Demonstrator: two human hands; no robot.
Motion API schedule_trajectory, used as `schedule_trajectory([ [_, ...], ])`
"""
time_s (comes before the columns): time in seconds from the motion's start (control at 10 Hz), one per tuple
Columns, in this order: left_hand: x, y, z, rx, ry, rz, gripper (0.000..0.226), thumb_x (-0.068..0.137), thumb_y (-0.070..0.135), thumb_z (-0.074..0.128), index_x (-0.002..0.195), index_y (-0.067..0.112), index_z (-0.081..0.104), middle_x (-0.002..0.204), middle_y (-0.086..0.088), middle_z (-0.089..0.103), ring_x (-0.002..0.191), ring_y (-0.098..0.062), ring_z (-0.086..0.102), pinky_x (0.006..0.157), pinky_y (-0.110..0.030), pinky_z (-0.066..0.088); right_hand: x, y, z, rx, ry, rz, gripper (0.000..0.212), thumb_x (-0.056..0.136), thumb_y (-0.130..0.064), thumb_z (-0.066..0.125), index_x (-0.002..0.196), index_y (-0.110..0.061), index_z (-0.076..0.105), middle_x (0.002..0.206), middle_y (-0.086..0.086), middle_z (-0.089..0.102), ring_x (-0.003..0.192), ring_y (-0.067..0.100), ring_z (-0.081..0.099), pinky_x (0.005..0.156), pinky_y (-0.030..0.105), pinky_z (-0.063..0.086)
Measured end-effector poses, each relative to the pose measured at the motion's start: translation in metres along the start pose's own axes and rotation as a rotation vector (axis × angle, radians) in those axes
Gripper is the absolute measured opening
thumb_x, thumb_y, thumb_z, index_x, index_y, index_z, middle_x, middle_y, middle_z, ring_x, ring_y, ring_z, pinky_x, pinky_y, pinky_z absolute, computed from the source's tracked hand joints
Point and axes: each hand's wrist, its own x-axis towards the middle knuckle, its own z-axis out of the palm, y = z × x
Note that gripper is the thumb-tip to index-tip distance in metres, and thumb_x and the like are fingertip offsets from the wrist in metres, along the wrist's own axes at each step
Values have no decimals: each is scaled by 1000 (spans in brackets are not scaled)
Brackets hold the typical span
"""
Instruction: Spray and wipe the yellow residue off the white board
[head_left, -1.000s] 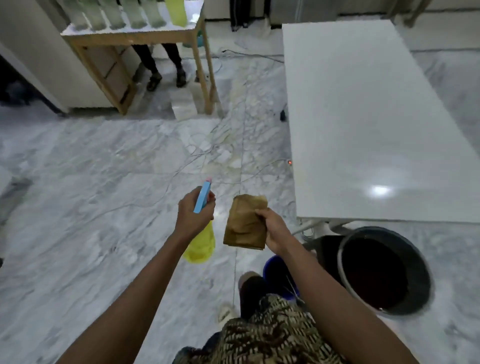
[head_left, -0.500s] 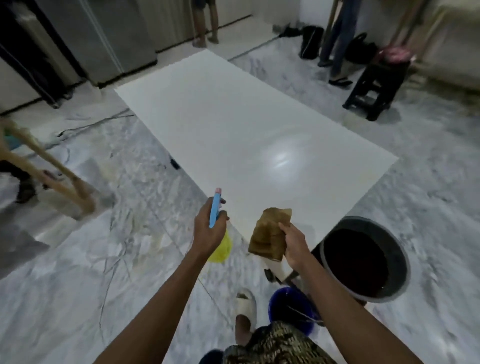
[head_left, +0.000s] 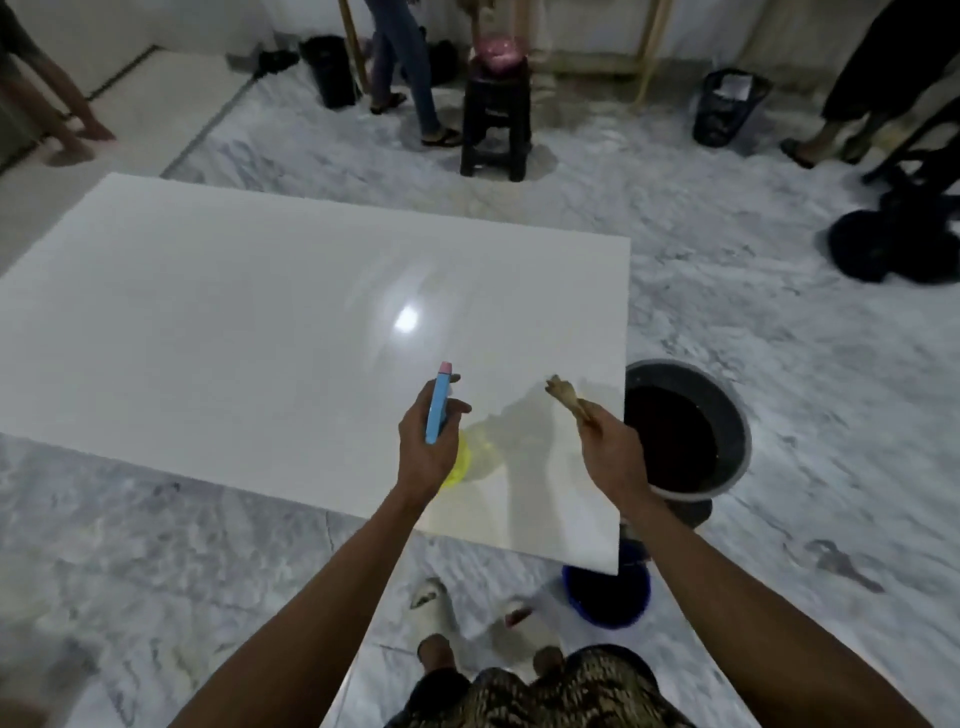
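The left hand (head_left: 428, 452) grips the yellow spray bottle (head_left: 457, 457), blue nozzle pointing away over the white board (head_left: 234, 332); the right hand (head_left: 610, 452) pinches the brown rag (head_left: 569, 397); faint yellow residue (head_left: 524, 447) lies directly below, between both hands.

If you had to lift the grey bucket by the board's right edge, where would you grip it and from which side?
Probably the bucket's right-hand rim, coming from above on the side away from the white board. The bucket stands upright and open, its rim exposed there, while the board's edge overhangs its left side. No handle is visible. It holds dark liquid, so keep it level.
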Motion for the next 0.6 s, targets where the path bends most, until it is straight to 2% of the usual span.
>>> schedule_trajectory([
  [0.1,18,-16,-1,-38,-133,111,34,98,15,57,122,40,62,117,37,69,90,-27,75,88,-39,60,-12,7,36,-322,155,-236,40,93,-5,52,128,-13,66,125,8,69,114,26,62,100,42,49],
  [0.2,25,-47,-6,-13,-243,89,36,98,8,56,130,21,65,110,41,68,91,-7,73,86,-27,57,-40,22,88,-513,-65,-239,44,83,-4,55,123,-15,69,126,12,68,117,36,62,99,48,46],
  [0.3,27,-62,-18,-38,-226,53,35,99,16,57,131,20,68,120,35,69,110,-14,71,93,-24,55,-77,44,133,-568,-258,-161,45,88,-16,47,130,-21,63,142,11,58,133,38,46,107,52,32],
  [0.4,31,-64,-25,-61,-306,11,42,102,15,60,138,34,63,128,19,70,112,-23,73,96,-24,55,-86,43,140,-605,-348,-21,51,92,-22,39,142,-23,47,153,11,45,143,37,35,112,61,33],
  [0.5,32,-68,-28,16,-325,-60,50,103,19,69,151,14,55,125,17,68,115,-19,70,100,-31,56,-80,31,130,-636,-454,26,59,99,-17,38,156,-25,27,167,4,12,154,32,7,121,58,13],
  [0.6,24,-65,-38,89,-342,-170,81,92,27,82,161,17,40,137,6,63,119,-10,60,102,-27,48,-89,17,125,-597,-407,30,60,101,-20,40,158,-25,21,168,1,7,155,28,2,122,50,8],
])
